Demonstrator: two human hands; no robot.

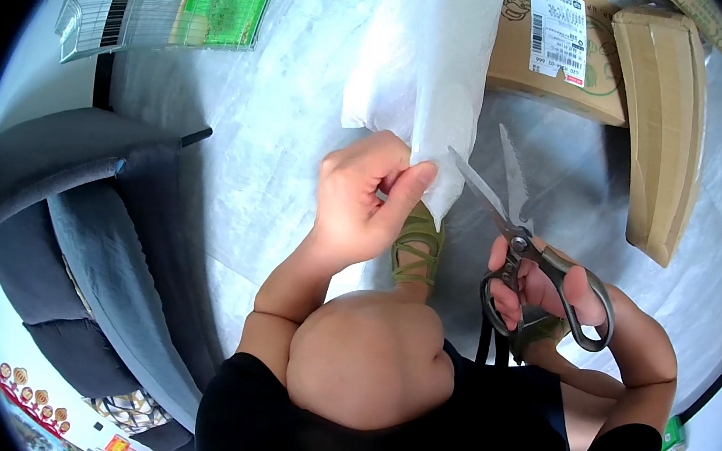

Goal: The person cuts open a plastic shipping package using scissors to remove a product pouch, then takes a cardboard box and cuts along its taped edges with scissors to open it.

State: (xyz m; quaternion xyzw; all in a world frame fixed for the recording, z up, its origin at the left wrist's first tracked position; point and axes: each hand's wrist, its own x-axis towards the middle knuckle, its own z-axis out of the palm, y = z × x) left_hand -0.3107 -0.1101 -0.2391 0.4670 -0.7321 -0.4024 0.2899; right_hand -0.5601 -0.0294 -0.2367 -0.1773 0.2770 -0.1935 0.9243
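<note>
My left hand [360, 195] pinches the near edge of a white plastic mailing bag [452, 68], which stretches away from me over the floor. In my right hand [553, 285] is a pair of scissors [518, 238] with dark metal handles, my fingers through the loops. Its blades are spread apart, one of them serrated. The tip of the left blade lies close to the bag's near corner; whether it touches the bag I cannot tell.
A cardboard box [594, 96] with a white shipping label [559, 33] sits at the back right, beside a long cardboard piece [657, 133]. At the upper left stands a wire bird cage [173, 3]. A dark grey sofa [60, 238] runs along the left, and my sandalled foot [418, 245] is below the bag.
</note>
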